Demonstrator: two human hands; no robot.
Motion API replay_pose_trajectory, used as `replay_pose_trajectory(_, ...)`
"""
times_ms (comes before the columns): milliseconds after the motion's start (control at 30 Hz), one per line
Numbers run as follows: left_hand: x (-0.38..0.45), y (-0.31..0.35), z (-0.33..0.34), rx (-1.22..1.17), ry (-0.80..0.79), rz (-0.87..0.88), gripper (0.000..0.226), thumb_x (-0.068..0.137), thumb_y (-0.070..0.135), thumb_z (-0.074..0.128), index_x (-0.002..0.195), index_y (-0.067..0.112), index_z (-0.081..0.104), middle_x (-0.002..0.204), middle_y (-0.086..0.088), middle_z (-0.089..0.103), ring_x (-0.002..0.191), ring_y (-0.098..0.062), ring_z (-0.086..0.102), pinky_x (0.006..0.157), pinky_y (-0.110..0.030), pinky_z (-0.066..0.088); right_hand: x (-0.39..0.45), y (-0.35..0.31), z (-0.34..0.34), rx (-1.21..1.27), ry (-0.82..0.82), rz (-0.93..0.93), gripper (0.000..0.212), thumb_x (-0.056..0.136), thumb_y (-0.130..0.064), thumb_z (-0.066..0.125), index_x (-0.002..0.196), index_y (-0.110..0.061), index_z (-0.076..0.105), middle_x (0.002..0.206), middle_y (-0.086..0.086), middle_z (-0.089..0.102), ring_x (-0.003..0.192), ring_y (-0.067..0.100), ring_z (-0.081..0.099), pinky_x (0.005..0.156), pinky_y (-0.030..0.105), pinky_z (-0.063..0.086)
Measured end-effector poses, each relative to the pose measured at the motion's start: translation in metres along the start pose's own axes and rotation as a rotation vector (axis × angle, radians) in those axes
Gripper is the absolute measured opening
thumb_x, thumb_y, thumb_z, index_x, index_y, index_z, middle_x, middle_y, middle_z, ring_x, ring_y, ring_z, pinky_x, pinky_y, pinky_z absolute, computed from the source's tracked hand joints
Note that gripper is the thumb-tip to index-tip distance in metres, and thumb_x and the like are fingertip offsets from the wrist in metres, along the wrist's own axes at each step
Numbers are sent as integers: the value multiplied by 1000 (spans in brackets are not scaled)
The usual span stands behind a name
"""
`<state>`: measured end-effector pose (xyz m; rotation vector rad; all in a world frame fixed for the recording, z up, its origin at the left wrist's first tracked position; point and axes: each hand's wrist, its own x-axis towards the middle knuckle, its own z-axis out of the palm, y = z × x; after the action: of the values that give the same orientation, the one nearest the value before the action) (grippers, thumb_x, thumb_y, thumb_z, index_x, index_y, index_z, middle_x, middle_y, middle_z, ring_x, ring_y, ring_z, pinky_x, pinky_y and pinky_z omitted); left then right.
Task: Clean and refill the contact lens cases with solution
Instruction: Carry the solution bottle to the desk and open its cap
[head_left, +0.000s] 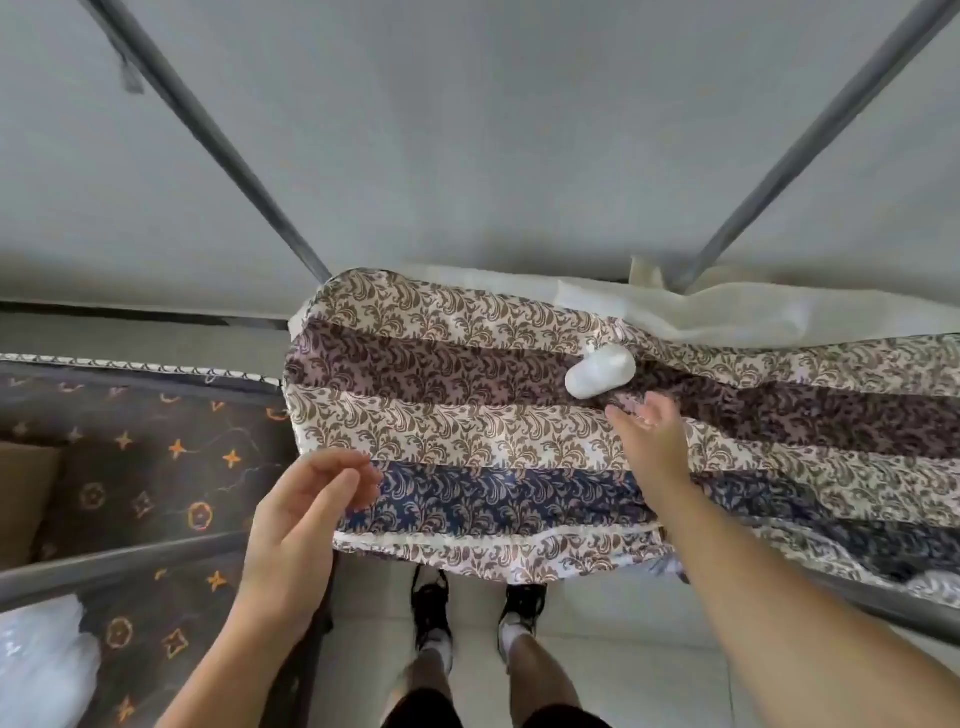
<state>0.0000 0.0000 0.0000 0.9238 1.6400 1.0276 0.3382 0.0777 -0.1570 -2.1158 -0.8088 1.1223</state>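
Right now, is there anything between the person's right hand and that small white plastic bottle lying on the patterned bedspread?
Nothing: in the head view only patterned bedspread separates the right hand from the white plastic bottle.

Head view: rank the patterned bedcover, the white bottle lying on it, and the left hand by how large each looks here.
1. Patterned bedcover, by far the largest.
2. Left hand, though it sits nearer the camera, which inflates it.
3. White bottle, smallest; it lies farther away, so its true size against the hand is unsure.
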Motion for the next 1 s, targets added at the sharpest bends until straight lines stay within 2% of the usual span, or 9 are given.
replay_pose_trajectory(67,15,-12,6,-8,-31,-7,29,102,2,51,97,20,74,91,-9,75,86,-20,70,79,-19,56,25,2,14,30,18,44,85,80,-43,79,149,-23,35,138,-2,53,118,16,56,88,33,44)
replay_pose_trajectory(133,30,-25,12,-2,-73,-20,29,102,3,52,98,22,74,91,-8,75,86,-19,71,80,-20,56,49,5,30,84,24,75,93,75,-41,84,151,-28,32,133,-7,53,119,13,55,87,31,43)
replay_pose_trajectory(233,49,-44,15,33,-118,-20,26,100,10,55,100,26,75,94,-5,75,87,-18,70,80,-20,56,79,19,54,92,75,30,90,70,-39,86,145,-31,37,115,-16,55,110,13,57,84,31,44)
replay_pose_trajectory(367,64,-57,15,32,-153,-49,21,93,22,56,99,28,75,93,-4,75,86,-17,70,79,-20,56,99,26,73,91,140,-37,82,64,-43,85,136,-31,47,119,-12,56,108,15,57,90,36,46)
replay_pose_trajectory(467,66,-56,10,43,-172,-52,21,92,23,56,99,28,75,93,-5,75,87,-18,70,79,-19,55,86,17,71,74,140,-100,77,66,-41,86,133,-32,49,114,-17,56,103,9,58,82,24,45)
replay_pose_trajectory(567,61,-42,3,50,-200,-28,20,96,17,57,100,27,75,94,-5,75,87,-19,70,79,-19,55,44,-9,54,115,101,-162,71,67,-40,86,127,-40,48,109,-27,56,95,-6,60,70,9,43)
replay_pose_trajectory(733,42,-4,-12,40,-290,19,21,94,23,56,101,26,75,95,-6,75,87,-20,70,81,-25,57,-60,-59,13,220,42,-256,69,66,-33,88,124,-40,52,116,-20,61,100,-1,65,75,18,58)
replay_pose_trajectory(900,4,23,-30,77,-446,46,19,94,19,57,99,27,74,95,-6,75,87,-21,68,83,-26,57,-184,-78,-34,351,-6,-288,63,62,-36,90,112,-55,56,108,-26,64,100,-7,64,74,12,55)
replay_pose_trajectory(1000,-28,36,-45,125,-579,53,22,96,13,57,98,26,74,93,-2,74,86,-15,68,82,-21,54,-258,-68,-56,429,19,-267,64,62,-35,87,119,-39,59,111,-10,63,102,5,64,77,19,54)
